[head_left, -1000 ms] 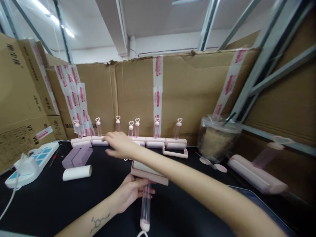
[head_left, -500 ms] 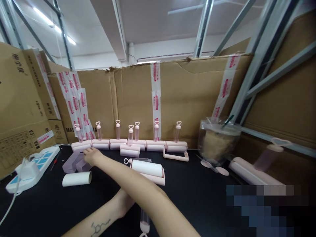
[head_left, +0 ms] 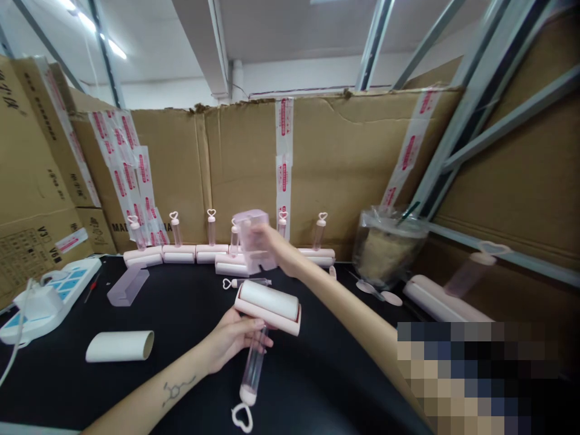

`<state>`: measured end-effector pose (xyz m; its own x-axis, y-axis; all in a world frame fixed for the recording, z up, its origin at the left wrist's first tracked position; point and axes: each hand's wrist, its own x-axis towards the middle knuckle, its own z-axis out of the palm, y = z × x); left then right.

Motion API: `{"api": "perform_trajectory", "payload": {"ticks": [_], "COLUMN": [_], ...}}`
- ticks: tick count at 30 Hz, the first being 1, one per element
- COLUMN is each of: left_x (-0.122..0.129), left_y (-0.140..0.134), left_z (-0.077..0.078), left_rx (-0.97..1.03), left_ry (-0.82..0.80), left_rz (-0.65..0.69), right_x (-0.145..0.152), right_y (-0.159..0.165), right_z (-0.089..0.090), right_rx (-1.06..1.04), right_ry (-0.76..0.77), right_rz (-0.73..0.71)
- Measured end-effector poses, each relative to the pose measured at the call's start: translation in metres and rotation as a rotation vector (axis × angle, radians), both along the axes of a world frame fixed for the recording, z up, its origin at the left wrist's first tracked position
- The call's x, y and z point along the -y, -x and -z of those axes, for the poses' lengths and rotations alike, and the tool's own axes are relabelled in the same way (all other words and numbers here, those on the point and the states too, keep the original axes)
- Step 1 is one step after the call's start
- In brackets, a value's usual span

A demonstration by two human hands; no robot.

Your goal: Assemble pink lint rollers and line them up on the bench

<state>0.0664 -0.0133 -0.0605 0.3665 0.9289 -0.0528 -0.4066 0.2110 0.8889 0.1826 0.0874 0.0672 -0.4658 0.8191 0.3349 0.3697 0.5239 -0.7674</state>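
Pink roller [head_left: 268,303] in the left hand [head_left: 231,338], translucent lilac cover [head_left: 256,258] in the right hand [head_left: 273,243].
The left grip is closed round the roller's handle just below its head, over the black worktop [head_left: 335,374], white sleeve up and heart-shaped end toward the wearer. The right grip is curled on the cover, raised and blurred before a row of standing rollers [head_left: 179,254]. Left, a second cover [head_left: 128,287] and a white tube [head_left: 120,347] lie apart; a loose handle [head_left: 234,283] lies just beyond the held roller.
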Motion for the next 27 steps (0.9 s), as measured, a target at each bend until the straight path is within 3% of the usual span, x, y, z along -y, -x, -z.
{"api": "perform_trajectory", "payload": {"ticks": [4, 7, 10, 15, 27], "left_x": [-0.005, -0.007, -0.009, -0.012, -0.003], "left_y": [0.003, 0.004, 0.005, 0.005, 0.001], "left_z": [0.003, 0.004, 0.004, 0.005, -0.002], "left_rx": [-0.021, -0.033, -0.043, -0.046, -0.087], "left_ry": [-0.025, -0.034, -0.033, -0.071, -0.122], "left_rz": [0.05, 0.078, 0.106, 0.135, 0.096], "right_x": [0.018, 0.031, 0.04, 0.048, 0.058], "right_y": [-0.06, -0.081, -0.091, -0.095, -0.073], "right_z": [0.015, 0.033, 0.053, 0.074, 0.089], "right_rx": [-0.239, -0.421, -0.449, -0.342, -0.233], "right_ry": [0.214, 0.398, 0.441, 0.307, 0.063], "right_rz": [0.107, 0.158, 0.158, 0.169, 0.251]}}
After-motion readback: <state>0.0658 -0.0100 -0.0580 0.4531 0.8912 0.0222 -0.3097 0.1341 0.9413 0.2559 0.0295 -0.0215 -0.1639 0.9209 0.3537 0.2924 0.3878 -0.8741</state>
